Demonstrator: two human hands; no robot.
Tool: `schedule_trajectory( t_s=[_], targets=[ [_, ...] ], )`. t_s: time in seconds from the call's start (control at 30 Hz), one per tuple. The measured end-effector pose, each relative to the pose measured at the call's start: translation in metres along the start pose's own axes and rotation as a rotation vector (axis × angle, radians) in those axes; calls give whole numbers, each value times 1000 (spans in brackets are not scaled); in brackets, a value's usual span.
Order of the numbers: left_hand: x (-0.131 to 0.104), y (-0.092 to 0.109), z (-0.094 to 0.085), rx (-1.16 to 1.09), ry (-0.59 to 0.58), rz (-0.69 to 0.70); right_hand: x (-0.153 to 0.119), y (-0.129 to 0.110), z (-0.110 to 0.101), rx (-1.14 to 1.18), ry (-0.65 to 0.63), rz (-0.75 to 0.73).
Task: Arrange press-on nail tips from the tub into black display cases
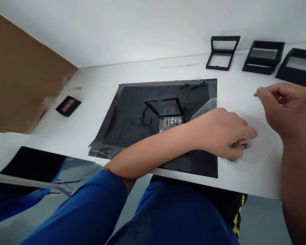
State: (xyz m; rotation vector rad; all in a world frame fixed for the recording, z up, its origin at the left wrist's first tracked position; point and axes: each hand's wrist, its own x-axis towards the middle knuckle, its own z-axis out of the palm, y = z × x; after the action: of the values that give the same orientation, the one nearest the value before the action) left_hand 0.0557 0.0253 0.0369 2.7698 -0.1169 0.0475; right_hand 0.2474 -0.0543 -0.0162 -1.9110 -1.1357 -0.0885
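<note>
My left hand reaches across the mat into a clear plastic tub, fingers curled and pinched together. Small shiny bits, partly teal, show by its fingertips, too small to name. To the right of the tub my right hand is raised with thumb and fingers closed; whatever is between them, if anything, cannot be made out. A black display case with a clear window stands open on the black mat. Small nail-shaped pieces lie in rows inside it, partly hidden by my left forearm.
At the back right stand an open black frame case and two more black cases. A small black box lies at the left by the brown panel. Black scraps lie on the mat. A chair is at the lower left.
</note>
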Motion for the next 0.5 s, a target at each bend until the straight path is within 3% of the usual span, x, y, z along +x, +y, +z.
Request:
schedule_trajectory(
  t_s=[0.27,0.5],
  targets=[
    [0,-2,-2,-47,35,38,-1,-3,-1,-17,-27,-30],
    [-15,11,-25,109,122,134,0,-1,-2,-15,-49,-31]
  ],
)
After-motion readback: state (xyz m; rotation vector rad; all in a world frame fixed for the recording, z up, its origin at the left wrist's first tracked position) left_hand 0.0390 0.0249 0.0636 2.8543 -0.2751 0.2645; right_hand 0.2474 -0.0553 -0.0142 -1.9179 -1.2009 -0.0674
